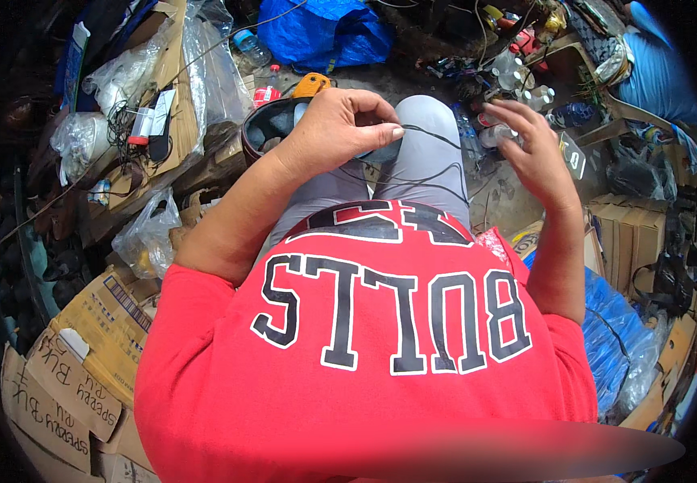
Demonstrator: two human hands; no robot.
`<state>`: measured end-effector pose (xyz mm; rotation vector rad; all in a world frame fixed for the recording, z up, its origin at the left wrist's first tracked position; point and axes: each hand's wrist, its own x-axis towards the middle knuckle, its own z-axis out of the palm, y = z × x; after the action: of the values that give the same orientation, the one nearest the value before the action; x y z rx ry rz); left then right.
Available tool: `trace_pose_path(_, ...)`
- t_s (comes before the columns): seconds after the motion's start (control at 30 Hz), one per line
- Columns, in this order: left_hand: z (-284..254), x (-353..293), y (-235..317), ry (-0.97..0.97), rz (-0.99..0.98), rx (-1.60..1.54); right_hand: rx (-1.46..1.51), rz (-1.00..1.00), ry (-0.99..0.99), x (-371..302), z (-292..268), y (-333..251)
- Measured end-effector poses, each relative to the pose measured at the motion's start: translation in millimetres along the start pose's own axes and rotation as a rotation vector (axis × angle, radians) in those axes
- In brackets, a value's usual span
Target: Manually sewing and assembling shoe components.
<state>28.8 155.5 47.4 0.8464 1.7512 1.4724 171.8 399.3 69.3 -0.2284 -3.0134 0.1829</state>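
My left hand [340, 129] is closed, thumb and forefinger pinching a thin black cord [433, 135] above my knees. From the fingertips the cord runs right over my grey-trousered right knee, and loose loops of it hang across my lap. My right hand [533, 149] is raised to the right of that knee, fingers stretched and apart, with nothing visible in it. Beneath my left wrist stands a dark round container [253, 133], partly hidden by the hand; what lies inside is unclear.
A blue plastic sheet [324, 36] lies ahead, with a clear bottle [252, 48] beside it. Several plastic bottles and cups [517, 76] litter the far right. Flattened cardboard [95, 346] is at the near left, cardboard boxes [630, 241] and blue plastic [606, 330] at the right.
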Motion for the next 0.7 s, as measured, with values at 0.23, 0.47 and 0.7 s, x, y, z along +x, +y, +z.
trace_pose_path(0.23,3,2,3,0.005,0.008,-0.040,1.067,-0.033,-0.127,26,21,-56)
trace_pose_path(0.47,5,5,-8,0.049,0.043,-0.434,1.595,0.169,-0.203,35,37,-65)
trace_pose_path(0.7,14,16,-20,0.122,0.064,-0.711,1.578,0.140,-0.142,38,49,-66)
